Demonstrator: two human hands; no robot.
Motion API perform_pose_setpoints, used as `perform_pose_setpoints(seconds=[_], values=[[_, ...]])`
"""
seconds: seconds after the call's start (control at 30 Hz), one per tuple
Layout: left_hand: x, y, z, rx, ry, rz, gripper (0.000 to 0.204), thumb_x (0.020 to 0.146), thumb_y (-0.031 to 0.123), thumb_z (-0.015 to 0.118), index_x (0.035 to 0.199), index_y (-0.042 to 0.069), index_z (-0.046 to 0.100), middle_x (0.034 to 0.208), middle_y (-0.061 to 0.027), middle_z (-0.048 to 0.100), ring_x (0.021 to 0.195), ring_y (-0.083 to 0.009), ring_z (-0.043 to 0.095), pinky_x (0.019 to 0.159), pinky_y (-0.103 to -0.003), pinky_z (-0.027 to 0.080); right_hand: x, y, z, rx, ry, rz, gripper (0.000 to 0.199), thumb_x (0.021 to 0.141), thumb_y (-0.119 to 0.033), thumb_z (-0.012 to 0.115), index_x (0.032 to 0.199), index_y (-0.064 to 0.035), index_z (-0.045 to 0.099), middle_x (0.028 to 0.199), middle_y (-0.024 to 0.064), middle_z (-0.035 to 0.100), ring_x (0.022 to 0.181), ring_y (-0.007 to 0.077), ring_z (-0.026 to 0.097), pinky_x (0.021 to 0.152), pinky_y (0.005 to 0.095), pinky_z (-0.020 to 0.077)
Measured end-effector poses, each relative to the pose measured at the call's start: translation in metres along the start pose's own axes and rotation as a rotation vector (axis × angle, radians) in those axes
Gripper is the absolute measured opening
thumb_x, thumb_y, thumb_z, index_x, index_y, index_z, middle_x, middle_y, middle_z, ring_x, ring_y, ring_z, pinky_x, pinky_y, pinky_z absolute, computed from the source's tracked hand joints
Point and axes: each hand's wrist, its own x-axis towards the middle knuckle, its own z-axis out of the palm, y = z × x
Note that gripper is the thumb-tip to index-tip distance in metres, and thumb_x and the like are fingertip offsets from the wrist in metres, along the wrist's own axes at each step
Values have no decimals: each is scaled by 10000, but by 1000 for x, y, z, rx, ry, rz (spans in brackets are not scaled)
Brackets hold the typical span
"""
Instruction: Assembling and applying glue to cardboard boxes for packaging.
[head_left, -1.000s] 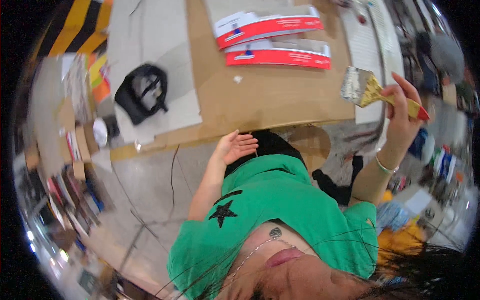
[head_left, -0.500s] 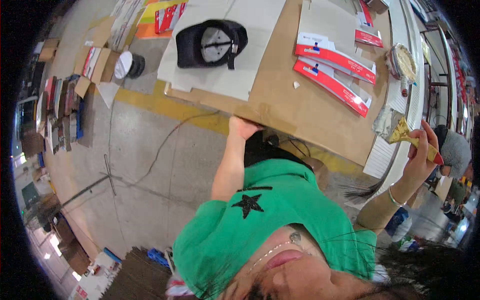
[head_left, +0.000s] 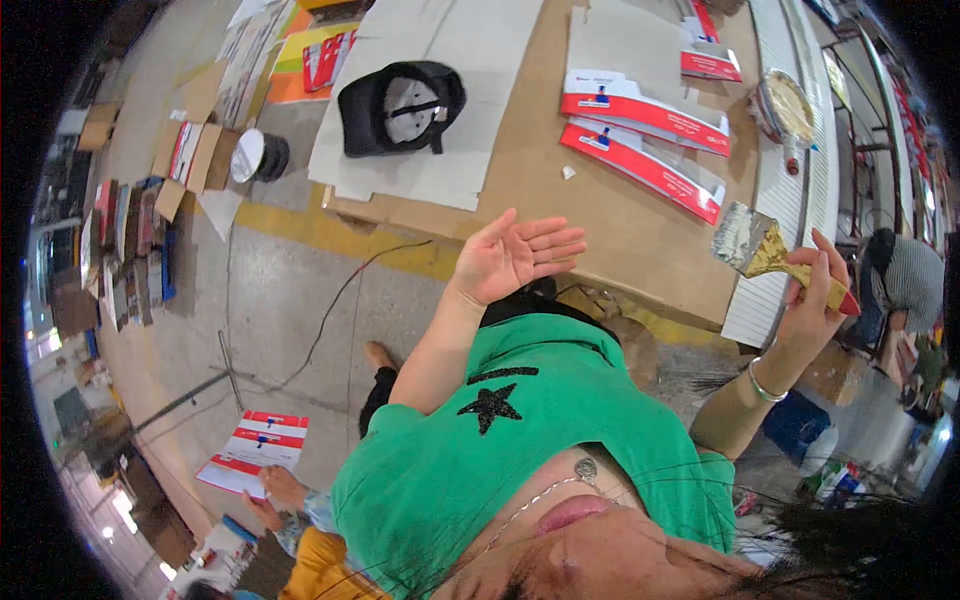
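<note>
1. Right hand: fingers clenched around the handle of a wide paintbrush, held raised off the right end of the worktop. Bristles point up-left; the red handle tip sticks out past the hand.
2. Left hand: released, palm up, fingers spread, grasping nothing. It hovers over the near edge of the worktop.
3. Worktop surface is brown board. Two flat red-and-white cartons lie on it, side by side, beyond the left hand and well apart from the brush.
4. Black cap lies upside down on pale sheets at the far left of the worktop.
5. Round tin sits on the white slatted strip at the right, beyond the brush.
6. Floor: grey concrete with a yellow stripe under the worktop edge. Another person's hand touches a red-and-white printed sheet lying on it, lower left.
</note>
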Motion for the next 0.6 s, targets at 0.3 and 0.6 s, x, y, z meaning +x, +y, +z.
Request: perform_pose_setpoints(seconds=[0.3,0.6], values=[[106,-9,-19,1315,376,-3,332,825,238,609,1018,-32,599,922,-96,639,784,-164,608,727,-295,500,2,6,-31,-89,362,-34,540,960,-436,341,1208,19,493,1065,128,613,526,56,391,466,171,310],[175,5,7,1794,363,172,318,763,262,602,621,-23,609,614,-219,560,573,-299,572,552,-398,436,19,16,-43,70,562,0,809,890,-637,247,1168,88,472,1010,218,592,858,253,599,780,301,531]])
